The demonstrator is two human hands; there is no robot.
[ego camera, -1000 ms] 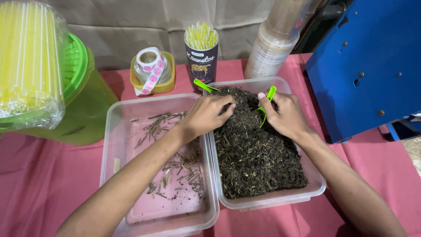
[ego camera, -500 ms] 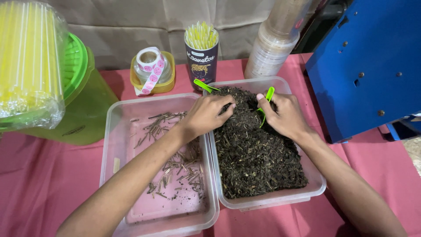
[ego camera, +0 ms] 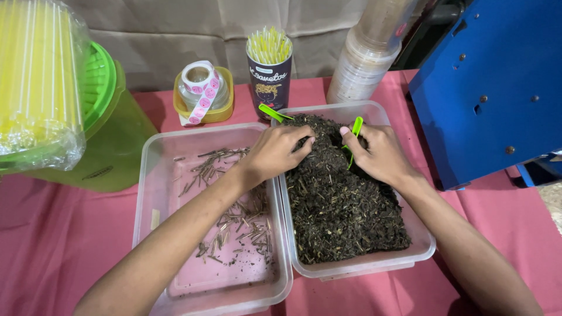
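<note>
Still, nothing has shifted: left hand [ego camera: 280, 151] rests with curled fingers on the dark dried leaves [ego camera: 342, 205] in the clear plastic tub [ego camera: 422, 248]; right hand [ego camera: 377, 153] stays clamped on green plastic tweezers [ego camera: 353, 136].

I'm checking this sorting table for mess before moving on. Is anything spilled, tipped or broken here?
Nothing stands out. The dark dried leaves stay inside their clear tub, the picked-out stems lie in the neighbouring tub, and none shows on the pink cloth. The left hand and right hand rest in the leaves.
</note>
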